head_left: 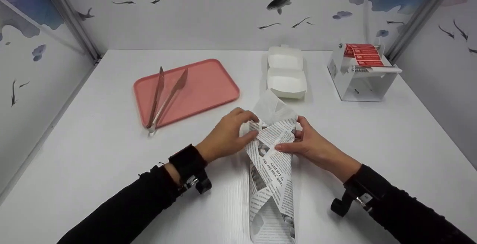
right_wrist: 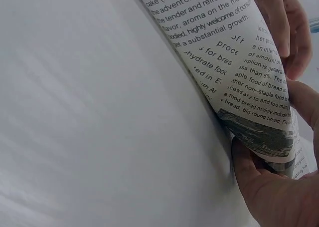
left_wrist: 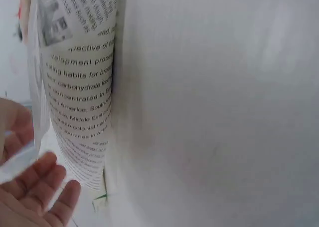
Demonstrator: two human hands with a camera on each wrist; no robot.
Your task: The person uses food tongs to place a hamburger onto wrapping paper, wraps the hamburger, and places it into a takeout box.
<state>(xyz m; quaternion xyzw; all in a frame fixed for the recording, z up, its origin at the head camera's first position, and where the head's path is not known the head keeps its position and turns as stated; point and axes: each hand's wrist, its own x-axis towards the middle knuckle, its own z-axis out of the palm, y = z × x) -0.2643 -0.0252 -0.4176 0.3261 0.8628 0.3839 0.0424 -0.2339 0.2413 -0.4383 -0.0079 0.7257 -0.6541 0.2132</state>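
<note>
A long newsprint-patterned paper wrap (head_left: 274, 169) lies lengthwise on the table, its crossed folds facing up; what it covers is hidden. At its far end a pale paper flap (head_left: 274, 108) stands loose. My left hand (head_left: 231, 136) holds the upper left edge, thumb and index finger bent at the paper; the other fingers (left_wrist: 60, 192) are off it in the left wrist view. On the opposite side my right hand (head_left: 313, 145) grips the wrap, thumb on the front and fingers behind. The right wrist view shows the paper's printed side bulging beside that hand (right_wrist: 284, 197).
A pink tray (head_left: 208, 84) with metal tongs (head_left: 164, 98) across it sits at the back left. Behind the wrap stands an open white clamshell box (head_left: 287, 82). At the right is a dispenser (head_left: 363, 84) with a roll of red labels (head_left: 365, 54).
</note>
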